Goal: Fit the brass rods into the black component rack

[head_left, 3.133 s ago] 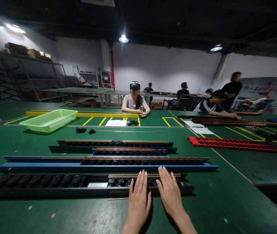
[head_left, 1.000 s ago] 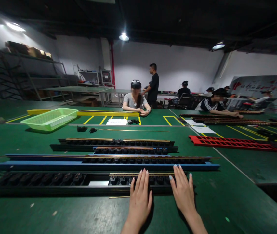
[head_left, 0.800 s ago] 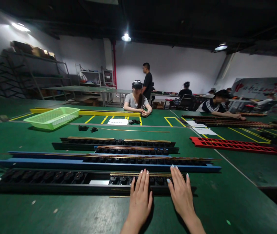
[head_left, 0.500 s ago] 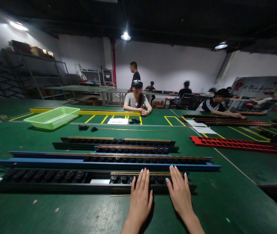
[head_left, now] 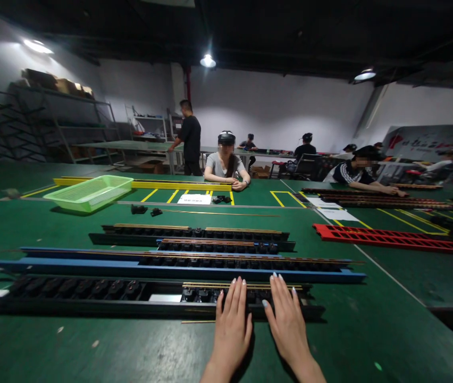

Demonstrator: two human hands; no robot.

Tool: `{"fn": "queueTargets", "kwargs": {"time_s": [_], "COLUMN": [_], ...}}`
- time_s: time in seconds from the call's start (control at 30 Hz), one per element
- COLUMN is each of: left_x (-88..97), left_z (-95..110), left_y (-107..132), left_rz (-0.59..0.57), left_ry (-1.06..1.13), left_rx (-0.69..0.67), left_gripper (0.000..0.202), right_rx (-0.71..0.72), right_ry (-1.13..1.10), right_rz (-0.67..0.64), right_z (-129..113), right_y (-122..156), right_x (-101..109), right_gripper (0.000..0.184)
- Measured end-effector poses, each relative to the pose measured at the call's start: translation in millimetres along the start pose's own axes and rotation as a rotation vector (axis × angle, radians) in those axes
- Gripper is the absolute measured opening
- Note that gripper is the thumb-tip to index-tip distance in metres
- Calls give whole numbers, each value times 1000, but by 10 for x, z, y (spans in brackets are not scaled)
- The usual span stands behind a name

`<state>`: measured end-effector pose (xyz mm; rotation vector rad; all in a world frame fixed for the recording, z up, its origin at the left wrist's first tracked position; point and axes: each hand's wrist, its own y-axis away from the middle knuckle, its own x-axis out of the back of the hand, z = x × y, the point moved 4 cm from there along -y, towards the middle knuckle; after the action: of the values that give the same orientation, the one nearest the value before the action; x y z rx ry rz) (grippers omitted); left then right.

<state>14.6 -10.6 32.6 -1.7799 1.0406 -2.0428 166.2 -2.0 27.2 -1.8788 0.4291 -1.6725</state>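
My left hand [head_left: 231,322] lies with fingers stretched out over the nearest black rail [head_left: 102,307], fingertips at the brass strips [head_left: 198,284] along its top. To its right, my right hand [head_left: 287,323] rests the same way, fingers extended over the rail's right part. Neither hand grips anything. Round black modules [head_left: 83,288] fill the left part of this rail, and more sit under the strips. A pale gap [head_left: 165,298] shows between the two groups. One loose brass strip [head_left: 198,321] lies on the table and runs up to my left hand.
Beyond lie a blue rail [head_left: 70,266] with brass strips and another black rail [head_left: 139,240]. Farther off are a green basket [head_left: 91,192], a yellow rail [head_left: 178,185], small black parts [head_left: 139,209] and a red rail [head_left: 382,238]. Two people sit across the green table [head_left: 139,351].
My right hand has shifted left, closer to my left hand, which stays nearly in place. In the background, a standing person has moved left. The view has shifted slightly.
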Motion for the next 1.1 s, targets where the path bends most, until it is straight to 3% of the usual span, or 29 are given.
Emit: {"fn": "queueTargets", "kwargs": {"time_s": [0.33, 0.67, 0.9, 1.1], "left_x": [3, -14, -19, -25], "left_z": [2, -2, -3, -1], "left_y": [-2, 7, 2, 9], "left_rz": [-10, 16, 22, 5], "left_ry": [16, 13, 31, 25], "left_rx": [3, -10, 2, -4], "left_gripper": [61, 61, 63, 63], "right_rx": [-34, 81, 23, 24], "right_ry": [-13, -3, -58, -86], "right_rz": [-16, -43, 4, -35], "right_z": [-24, -285, -302, -307], "right_y": [-13, -62, -61, -63], "right_x": [-3, -15, -27, -33], "right_gripper": [64, 68, 66, 66]}}
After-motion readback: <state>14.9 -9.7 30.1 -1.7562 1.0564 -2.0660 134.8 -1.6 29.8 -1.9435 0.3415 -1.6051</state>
